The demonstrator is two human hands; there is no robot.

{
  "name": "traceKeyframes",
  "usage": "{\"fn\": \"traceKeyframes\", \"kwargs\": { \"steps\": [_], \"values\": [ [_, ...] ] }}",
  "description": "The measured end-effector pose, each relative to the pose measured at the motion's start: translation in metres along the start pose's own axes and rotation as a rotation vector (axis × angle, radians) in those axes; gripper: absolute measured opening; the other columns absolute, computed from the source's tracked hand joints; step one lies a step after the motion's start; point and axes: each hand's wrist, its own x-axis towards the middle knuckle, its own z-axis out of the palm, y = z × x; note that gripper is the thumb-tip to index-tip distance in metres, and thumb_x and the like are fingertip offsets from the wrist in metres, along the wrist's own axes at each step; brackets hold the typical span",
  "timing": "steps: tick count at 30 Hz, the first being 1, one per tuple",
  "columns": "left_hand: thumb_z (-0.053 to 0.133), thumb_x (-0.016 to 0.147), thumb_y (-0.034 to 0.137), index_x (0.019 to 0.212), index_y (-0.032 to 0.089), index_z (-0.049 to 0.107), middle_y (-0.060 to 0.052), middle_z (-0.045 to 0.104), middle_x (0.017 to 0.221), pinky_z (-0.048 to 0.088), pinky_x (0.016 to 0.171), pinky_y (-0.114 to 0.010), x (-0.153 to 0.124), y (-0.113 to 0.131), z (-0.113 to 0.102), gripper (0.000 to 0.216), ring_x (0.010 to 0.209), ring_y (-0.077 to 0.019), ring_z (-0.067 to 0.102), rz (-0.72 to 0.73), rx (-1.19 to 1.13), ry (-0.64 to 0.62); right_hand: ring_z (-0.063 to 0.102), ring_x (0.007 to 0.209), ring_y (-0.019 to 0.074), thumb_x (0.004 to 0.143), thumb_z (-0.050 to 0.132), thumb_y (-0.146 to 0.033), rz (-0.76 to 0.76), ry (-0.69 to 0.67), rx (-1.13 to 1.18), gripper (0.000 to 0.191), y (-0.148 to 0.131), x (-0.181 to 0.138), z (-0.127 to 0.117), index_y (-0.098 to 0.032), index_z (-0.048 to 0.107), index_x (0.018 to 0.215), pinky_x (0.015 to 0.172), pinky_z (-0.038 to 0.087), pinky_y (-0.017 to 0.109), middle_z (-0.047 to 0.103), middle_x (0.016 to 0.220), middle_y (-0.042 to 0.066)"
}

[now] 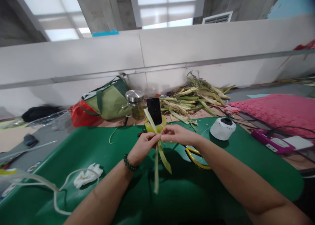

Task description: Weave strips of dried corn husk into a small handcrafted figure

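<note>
Several pale green leaf strips (165, 157) cross between my two hands, above the green mat. My left hand (145, 145), with a dark bead bracelet at its wrist, pinches the strips where they cross. Close against it, my right hand (176, 134) is also closed on the strips, its fingertips together. One strip points up and away; two others hang down toward me. Just behind the hands stands a roll of yellow tape (149, 127) with a black phone (154, 110) upright at it. Yellow-handled scissors (197, 157) lie beneath my right forearm, partly hidden.
A heap of dried leaves (194, 97) lies behind the green mat (103, 136). A glass jar (136, 110) and a green bag (110, 101) stand back left. At right are a white round device (222, 129) and a purple power strip (273, 141). White tissue (88, 175) lies left.
</note>
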Motion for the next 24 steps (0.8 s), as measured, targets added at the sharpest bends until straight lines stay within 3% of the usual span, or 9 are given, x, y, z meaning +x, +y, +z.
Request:
{"fn": "traceKeyframes", "kwargs": {
  "steps": [3, 10, 12, 16, 19, 22, 24],
  "values": [
    [0.065, 0.072, 0.042, 0.075, 0.012, 0.073, -0.001, 0.059, 0.061, 0.037, 0.054, -0.022, 0.0, 0.003, -0.002, 0.031, 0.056, -0.0102, 0.047, 0.014, -0.049, 0.03, 0.042, 0.056, 0.0083, 0.074, 0.063, -0.043, 0.046, -0.122, 0.047, 0.03, 0.003, 0.0, -0.001, -0.014, 0.056, 0.07, 0.051, 0.031, 0.02, 0.052, 0.062, -0.002],
    [0.076, 0.06, 0.045, 0.074, 0.012, 0.072, 0.005, 0.047, 0.048, 0.032, 0.045, -0.019, 0.0, 0.003, -0.005, 0.036, 0.043, -0.0046, 0.041, -0.125, -0.239, -0.088, 0.036, 0.053, 0.0075, 0.081, 0.055, -0.037, -0.064, -0.123, -0.115, 0.026, 0.002, -0.004, -0.017, -0.014, 0.056, 0.069, 0.05, 0.028, 0.02, 0.043, 0.058, -0.005],
    [0.076, 0.059, 0.045, 0.074, 0.012, 0.07, 0.005, 0.048, 0.047, 0.033, 0.045, -0.019, 0.0, 0.002, -0.005, 0.037, 0.042, -0.005, 0.043, -0.138, -0.268, -0.078, 0.042, 0.058, 0.0091, 0.082, 0.055, -0.034, -0.113, -0.032, -0.207, 0.023, 0.0, -0.004, -0.018, -0.014, 0.058, 0.072, 0.054, 0.032, 0.021, 0.049, 0.062, -0.002],
    [0.076, 0.061, 0.042, 0.074, 0.013, 0.067, 0.003, 0.055, 0.052, 0.038, 0.049, -0.02, 0.0, 0.001, -0.002, 0.033, 0.048, -0.0078, 0.05, -0.127, -0.288, 0.04, 0.047, 0.062, 0.011, 0.08, 0.059, -0.037, -0.219, 0.294, -0.307, 0.027, -0.002, -0.005, -0.005, -0.015, 0.057, 0.064, 0.057, 0.035, 0.022, 0.055, 0.063, 0.0],
    [0.075, 0.063, 0.04, 0.067, 0.013, 0.064, 0.002, 0.057, 0.058, 0.039, 0.052, -0.02, 0.001, -0.001, 0.0, 0.03, 0.053, -0.0083, 0.051, -0.026, -0.247, 0.109, 0.043, 0.052, 0.009, 0.078, 0.063, -0.041, -0.196, 0.222, -0.347, 0.036, -0.001, -0.006, 0.011, -0.015, 0.056, 0.054, 0.051, 0.031, 0.022, 0.052, 0.052, -0.001],
    [0.074, 0.063, 0.042, 0.069, 0.014, 0.064, 0.0, 0.06, 0.066, 0.041, 0.056, -0.021, 0.002, -0.004, 0.0, 0.031, 0.061, -0.0101, 0.053, 0.008, -0.263, 0.106, 0.051, 0.058, 0.0105, 0.075, 0.067, -0.032, -0.162, 0.234, -0.391, 0.021, 0.0, -0.004, 0.022, -0.016, 0.064, 0.063, 0.055, 0.033, 0.022, 0.062, 0.062, 0.001],
    [0.074, 0.063, 0.044, 0.074, 0.014, 0.064, -0.002, 0.062, 0.072, 0.043, 0.06, -0.022, 0.002, -0.005, 0.0, 0.033, 0.067, -0.0118, 0.055, -0.015, -0.286, 0.078, 0.052, 0.059, 0.0109, 0.076, 0.065, -0.027, -0.148, 0.216, -0.291, 0.015, 0.001, -0.002, 0.023, -0.016, 0.066, 0.067, 0.057, 0.035, 0.022, 0.064, 0.063, 0.0]
  ]
}}
